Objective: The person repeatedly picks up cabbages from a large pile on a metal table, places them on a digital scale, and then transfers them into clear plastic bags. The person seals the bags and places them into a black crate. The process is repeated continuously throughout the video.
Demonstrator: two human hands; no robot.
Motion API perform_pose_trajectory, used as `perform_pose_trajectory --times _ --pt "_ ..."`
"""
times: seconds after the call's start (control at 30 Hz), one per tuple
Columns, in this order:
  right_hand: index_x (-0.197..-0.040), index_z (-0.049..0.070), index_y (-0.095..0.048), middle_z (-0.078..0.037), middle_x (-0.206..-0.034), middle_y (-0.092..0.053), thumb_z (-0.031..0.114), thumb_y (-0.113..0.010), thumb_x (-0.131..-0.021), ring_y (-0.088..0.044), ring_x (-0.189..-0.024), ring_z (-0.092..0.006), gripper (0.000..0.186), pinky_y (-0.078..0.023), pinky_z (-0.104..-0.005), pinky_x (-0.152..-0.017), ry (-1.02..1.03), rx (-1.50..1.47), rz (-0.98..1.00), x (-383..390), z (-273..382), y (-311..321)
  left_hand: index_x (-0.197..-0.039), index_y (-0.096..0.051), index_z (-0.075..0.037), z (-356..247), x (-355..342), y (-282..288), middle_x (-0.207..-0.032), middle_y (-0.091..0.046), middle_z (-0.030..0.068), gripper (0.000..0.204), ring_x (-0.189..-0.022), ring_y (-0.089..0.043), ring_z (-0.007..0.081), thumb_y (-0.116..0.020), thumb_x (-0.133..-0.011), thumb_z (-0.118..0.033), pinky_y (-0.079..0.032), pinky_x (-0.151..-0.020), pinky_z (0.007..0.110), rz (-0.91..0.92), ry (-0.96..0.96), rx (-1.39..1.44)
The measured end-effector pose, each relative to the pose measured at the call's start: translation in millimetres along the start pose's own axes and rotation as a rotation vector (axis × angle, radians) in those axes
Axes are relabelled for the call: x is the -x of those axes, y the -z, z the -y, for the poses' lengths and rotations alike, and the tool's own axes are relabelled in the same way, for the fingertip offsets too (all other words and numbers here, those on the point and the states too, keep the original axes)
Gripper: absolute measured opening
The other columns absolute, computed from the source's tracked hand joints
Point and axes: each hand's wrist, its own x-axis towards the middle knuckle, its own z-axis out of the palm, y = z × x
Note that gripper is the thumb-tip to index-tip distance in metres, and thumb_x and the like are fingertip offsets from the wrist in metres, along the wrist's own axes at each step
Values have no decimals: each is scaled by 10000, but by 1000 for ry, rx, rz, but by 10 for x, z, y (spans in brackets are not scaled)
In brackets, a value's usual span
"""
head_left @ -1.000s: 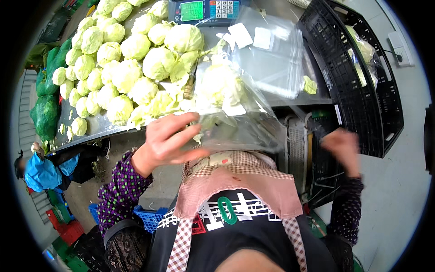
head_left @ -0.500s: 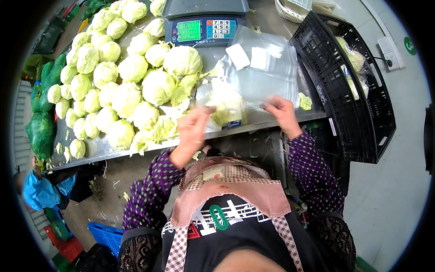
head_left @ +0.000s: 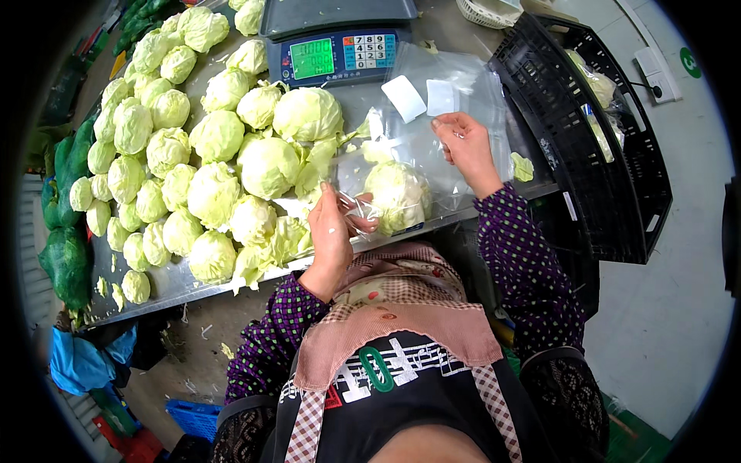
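Observation:
A pale green cabbage (head_left: pixel 395 197) sits in a clear plastic bag (head_left: pixel 349 171) by the table's front edge. At the bag's left side my left hand (head_left: pixel 333 231) is closed on the thin plastic, its thumb up and its fingers curled beside the cabbage. Beyond and to the right, my right hand (head_left: pixel 468 148) is pinched over a stack of flat clear bags (head_left: pixel 488 116). Its fingertips are just below a white label (head_left: pixel 441 98); whatever they hold, if anything, is too small to make out. Another white label (head_left: pixel 404 98) lies to the left of that one.
Many cabbages (head_left: pixel 218 136) and loose leaves cover the left of the metal table (head_left: pixel 177 278). A blue scale (head_left: pixel 340 58) stands at the back. A black crate (head_left: pixel 567 127) with bagged produce leans at the right. Green net sacks (head_left: pixel 65 262) stand at the far left.
My right hand has moved up and left, from beside the bagged cabbage to just below the white labels. My left hand has shifted slightly lower, still at the bag's left side.

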Motion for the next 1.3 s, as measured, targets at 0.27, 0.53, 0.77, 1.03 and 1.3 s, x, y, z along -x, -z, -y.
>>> perform_pose_trajectory --times 0.27,0.53,0.77,1.03,1.3 --pt "-1013 -19 -612 -16 -652 -570 42 -601 -779 -536 -564 -114 242 -401 -252 -465 -373 35 28 243 -808 -101 -743 -562 46 292 132 369 -648 -574 109 310 -538 -603 189 -532 -892 -225 -494 -441 308 -62 105 -308" --pt "-1302 66 -544 -117 -943 -668 139 -578 -890 -614 -840 -150 420 -497 -290 -711 -81 -72 271 184 -1249 -487 -1261 -520 52 612 -58 419 -1047 -640 138 393 -877 -602 192 -527 -900 -103 -492 -781 319 11 -71 -534" --pt "-1475 57 -305 -329 -1510 -161 586 -777 -689 -263 -1394 -454 1059 -283 -463 -1135 434 263 256 568 -35 681 -1244 -518 -43 -12 -17 -541 -992 -679 141 691 -826 -683 271 -539 -868 -622 -580 -636 356 487 52 -278" --pt "-1320 -30 -472 -185 -1230 -580 385 -742 -795 -601 -1082 -273 721 -485 -363 -931 188 -414 -298 134 648 3577 -1446 -353 -24 -420 208 -2583 -1091 -666 217 510 -808 -700 251 -481 -952 -26 -581 -713 333 1171 -18 -484" --pt "-1278 -56 -487 -233 -1210 -575 385 -654 -869 -591 -1059 -321 623 -468 -409 -932 -29 198 -566 -102 -202 5032 -1108 -624 22 180 -352 -1852 -850 -700 150 376 -752 -682 256 -630 -847 -249 -526 -697 362 786 -377 -882"
